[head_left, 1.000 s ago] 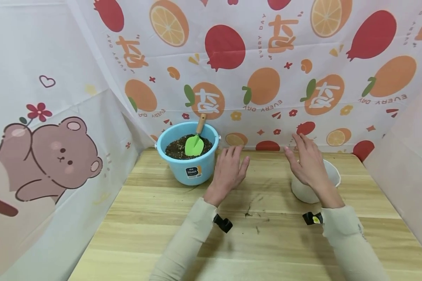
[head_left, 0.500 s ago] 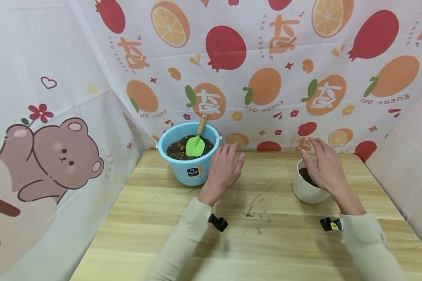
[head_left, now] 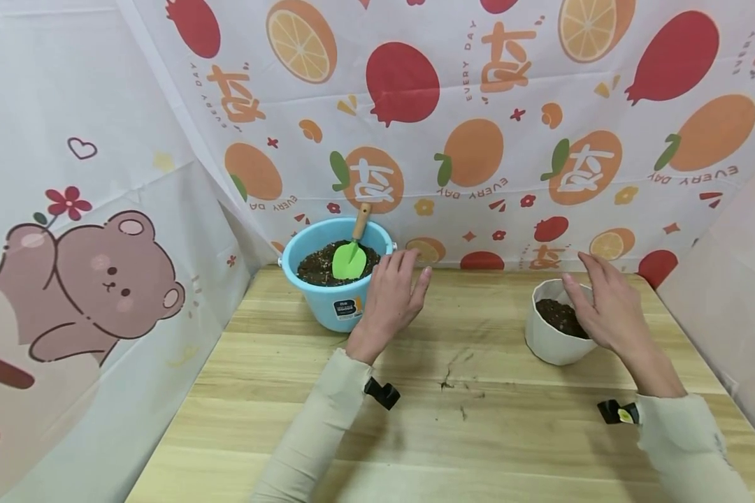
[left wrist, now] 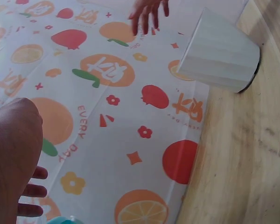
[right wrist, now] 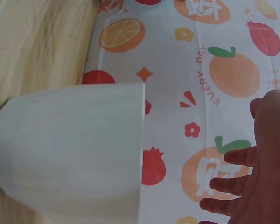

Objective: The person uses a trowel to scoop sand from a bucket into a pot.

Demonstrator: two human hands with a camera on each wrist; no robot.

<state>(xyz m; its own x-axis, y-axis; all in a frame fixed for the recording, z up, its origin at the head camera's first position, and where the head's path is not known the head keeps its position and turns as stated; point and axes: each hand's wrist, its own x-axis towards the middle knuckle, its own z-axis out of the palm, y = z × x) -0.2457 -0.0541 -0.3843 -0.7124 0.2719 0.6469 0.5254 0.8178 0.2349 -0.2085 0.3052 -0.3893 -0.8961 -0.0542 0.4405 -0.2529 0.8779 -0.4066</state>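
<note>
My left hand (head_left: 386,300) hovers in front of the blue bucket (head_left: 327,307), fingers relaxed and holding nothing; it covers part of the bucket's right side. Dark soil (head_left: 314,264) fills much of the bucket, and a green trowel (head_left: 350,260) with a wooden handle leans in it. On the right stands a white flower pot (head_left: 556,347) with soil (head_left: 560,316) inside. My right hand (head_left: 613,314) is raised beside and partly in front of that pot, its fingers loosely extended. In the right wrist view, the pot's wall (right wrist: 70,154) appears close, apart from the fingers (right wrist: 228,184).
A wooden table (head_left: 478,447) carries both containers. Dark crumbs and smears (head_left: 445,384) lie on it between them. Fruit-patterned cloth (head_left: 465,84) hangs behind the table, and a sheet with a printed bear (head_left: 119,279) hangs at the left.
My right hand has moved rightward off the front of the white pot, uncovering its rim and soil. My left hand has shifted slightly left, over the bucket's edge. Bucket and trowel stay put.
</note>
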